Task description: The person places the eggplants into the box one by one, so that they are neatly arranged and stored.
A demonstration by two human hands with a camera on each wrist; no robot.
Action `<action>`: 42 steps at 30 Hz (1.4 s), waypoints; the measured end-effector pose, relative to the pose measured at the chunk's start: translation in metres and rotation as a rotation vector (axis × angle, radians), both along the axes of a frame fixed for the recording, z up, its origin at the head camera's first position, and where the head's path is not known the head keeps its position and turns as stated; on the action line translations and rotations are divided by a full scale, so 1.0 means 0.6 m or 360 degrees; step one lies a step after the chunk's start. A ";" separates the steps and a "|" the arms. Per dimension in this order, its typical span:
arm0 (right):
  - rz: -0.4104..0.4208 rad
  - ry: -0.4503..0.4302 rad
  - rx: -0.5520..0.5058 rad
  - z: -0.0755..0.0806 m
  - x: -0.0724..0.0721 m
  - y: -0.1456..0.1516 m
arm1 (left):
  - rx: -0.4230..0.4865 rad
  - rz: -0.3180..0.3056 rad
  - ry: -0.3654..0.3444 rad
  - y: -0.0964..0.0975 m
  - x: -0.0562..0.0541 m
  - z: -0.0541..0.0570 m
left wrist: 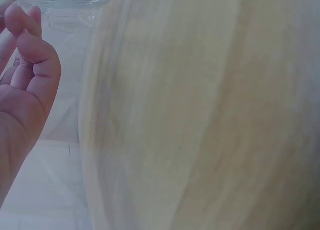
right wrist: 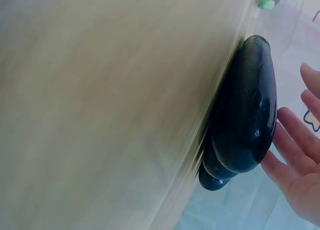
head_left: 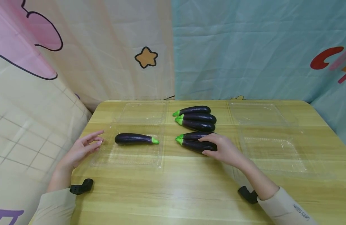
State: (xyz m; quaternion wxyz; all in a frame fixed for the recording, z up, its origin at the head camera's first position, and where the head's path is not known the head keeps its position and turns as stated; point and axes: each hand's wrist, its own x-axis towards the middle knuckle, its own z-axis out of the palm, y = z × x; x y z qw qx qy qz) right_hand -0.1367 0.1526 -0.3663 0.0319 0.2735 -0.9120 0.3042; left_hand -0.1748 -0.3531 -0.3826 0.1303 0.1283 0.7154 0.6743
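My right hand (head_left: 224, 150) reaches over the nearest eggplant (head_left: 195, 145), its fingers around the blunt end. In the right wrist view the fingers (right wrist: 295, 140) look fairly straight beside that dark, glossy eggplant (right wrist: 247, 109); whether they touch it is hard to tell. Just behind lies a second eggplant (head_left: 191, 135), partly covered by the hand. At the left edge of a clear plastic container (head_left: 133, 161), my left hand (head_left: 80, 151) hovers with loosely bent fingers and holds nothing. One eggplant (head_left: 133, 138) lies in that container, green stem to the right.
Three more eggplants (head_left: 198, 126) lie together further back in the middle. On the right stands another clear container (head_left: 274, 153), its flat lid part (head_left: 257, 113) toward the back. The left container's lid part (head_left: 143, 112) also lies rearward. Cloth curtains (head_left: 206, 62) hang behind the table (head_left: 173, 193).
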 end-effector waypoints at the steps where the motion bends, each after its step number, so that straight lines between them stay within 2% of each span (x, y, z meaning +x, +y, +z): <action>1: -0.0001 -0.0004 0.0007 0.000 0.000 0.000 | -0.0004 0.0001 0.0000 0.000 0.000 0.000; 14: -0.0062 -0.0042 0.0084 -0.008 -0.002 0.010 | -0.0038 0.0012 0.0002 0.003 0.001 0.002; 25: 0.0040 -0.0130 0.0173 -0.011 -0.001 0.011 | -0.0045 0.0016 -0.0004 0.001 0.001 -0.001; 32: 0.0081 -0.0213 0.0163 -0.010 -0.001 0.007 | -0.0097 0.0016 0.0032 0.000 0.002 -0.004; 42: 0.0114 -0.0247 0.0159 -0.014 -0.007 0.000 | -0.0091 0.0027 0.0026 0.001 0.002 -0.001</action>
